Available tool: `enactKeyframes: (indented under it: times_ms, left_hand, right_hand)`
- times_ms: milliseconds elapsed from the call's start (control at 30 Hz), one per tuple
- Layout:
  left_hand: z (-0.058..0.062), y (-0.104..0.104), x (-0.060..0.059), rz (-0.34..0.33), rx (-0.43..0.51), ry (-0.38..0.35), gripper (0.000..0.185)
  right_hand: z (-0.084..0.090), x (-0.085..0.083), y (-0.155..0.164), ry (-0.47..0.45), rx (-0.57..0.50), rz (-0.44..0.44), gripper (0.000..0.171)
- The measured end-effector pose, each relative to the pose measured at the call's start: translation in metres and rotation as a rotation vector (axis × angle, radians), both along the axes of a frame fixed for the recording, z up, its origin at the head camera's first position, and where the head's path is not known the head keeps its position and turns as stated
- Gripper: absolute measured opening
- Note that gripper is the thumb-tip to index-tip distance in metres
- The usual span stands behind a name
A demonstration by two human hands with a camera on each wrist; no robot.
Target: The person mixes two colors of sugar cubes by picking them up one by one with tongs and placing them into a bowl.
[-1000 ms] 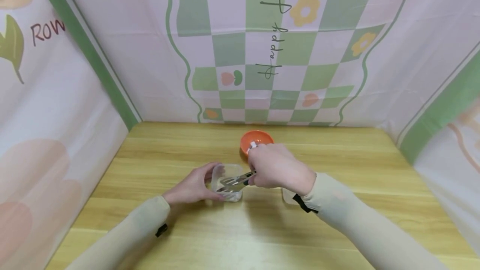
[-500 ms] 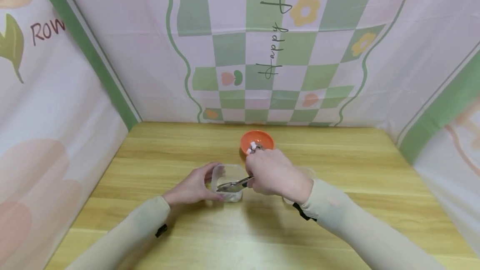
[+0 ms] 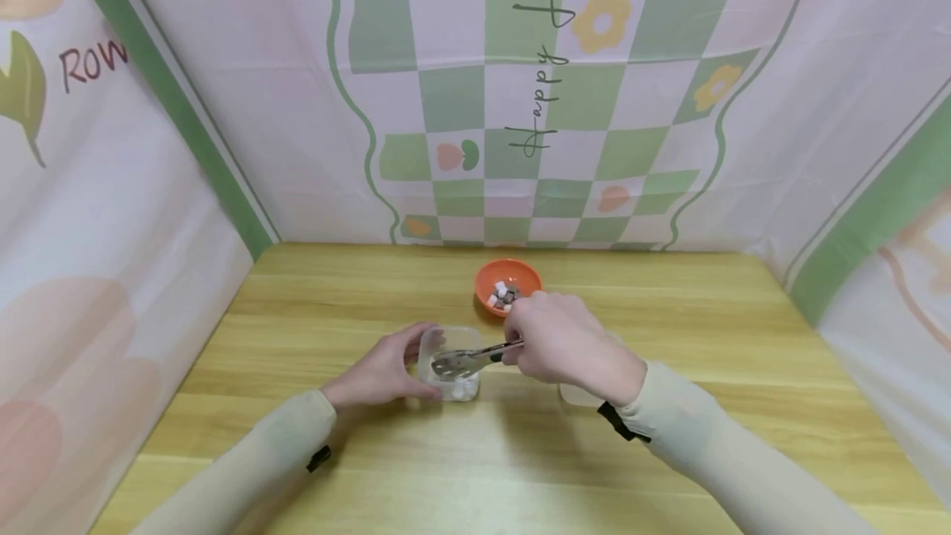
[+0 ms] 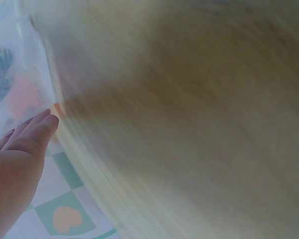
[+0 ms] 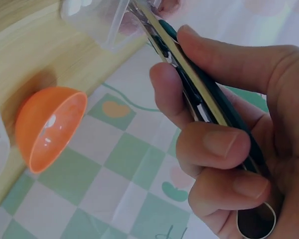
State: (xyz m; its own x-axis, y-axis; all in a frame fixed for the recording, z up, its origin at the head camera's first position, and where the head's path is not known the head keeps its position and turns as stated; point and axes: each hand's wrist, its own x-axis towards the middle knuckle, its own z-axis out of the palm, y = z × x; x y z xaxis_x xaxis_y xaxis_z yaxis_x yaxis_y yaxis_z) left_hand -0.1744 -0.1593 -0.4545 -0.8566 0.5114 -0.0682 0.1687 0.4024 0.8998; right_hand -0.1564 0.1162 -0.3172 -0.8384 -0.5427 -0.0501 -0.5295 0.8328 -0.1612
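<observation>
My left hand (image 3: 381,371) grips a clear plastic container (image 3: 462,337) from its left side, thumb at the near wall and fingers at the far side. White pieces (image 3: 466,389) lie in its bottom. Metal tongs (image 3: 462,363) are held in my right hand (image 3: 568,345), their slotted heads over the container's opening and pressed near each other. What lies between the heads is hidden. In the right wrist view, the fingers and thumb curl round the tongs' handles (image 5: 204,94). The left wrist view has the left hand (image 4: 20,154) against the container's wall (image 4: 32,59).
Behind the hands stands an orange bowl (image 3: 486,275) with several white and brown pieces (image 3: 502,294). A second clear plastic container (image 3: 578,396) is partly hidden under the right forearm. Patterned cloth (image 3: 520,106) walls the wooden table (image 3: 357,287) at the back and sides.
The tongs' heads have come together from spread, then turned and lifted inside the container's outline. My right hand has shifted right, uncovering more of the bowl. My left hand stays put.
</observation>
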Motion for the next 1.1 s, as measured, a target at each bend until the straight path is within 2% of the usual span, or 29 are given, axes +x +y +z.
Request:
enactKeyframes:
  times_ms: [133, 333, 667, 867, 1100]
  left_hand:
    - [0.000, 0.000, 0.000, 0.002, -0.002, -0.004, 0.103]
    - [0.001, 0.000, 0.001, 0.000, -0.007, -0.003, 0.101]
    - [0.001, 0.000, 0.001, 0.009, -0.009, -0.014, 0.103]
    - [0.001, 0.000, 0.001, 0.004, -0.017, -0.003, 0.101]
    - [0.001, 0.000, 0.002, 0.011, -0.022, -0.002, 0.101]
  right_hand:
    - [-0.002, 0.000, 0.008, 0.008, -0.070, -0.013, 0.021]
    - [-0.003, 0.000, 0.021, 0.027, -0.139, -0.042, 0.024]
    - [0.000, 0.000, 0.041, -0.030, -0.263, -0.121, 0.012]
    - [0.004, -0.004, 0.056, -0.050, -0.311, -0.186, 0.010]
    - [0.007, -0.010, 0.072, 0.016, -0.303, -0.262, 0.010]
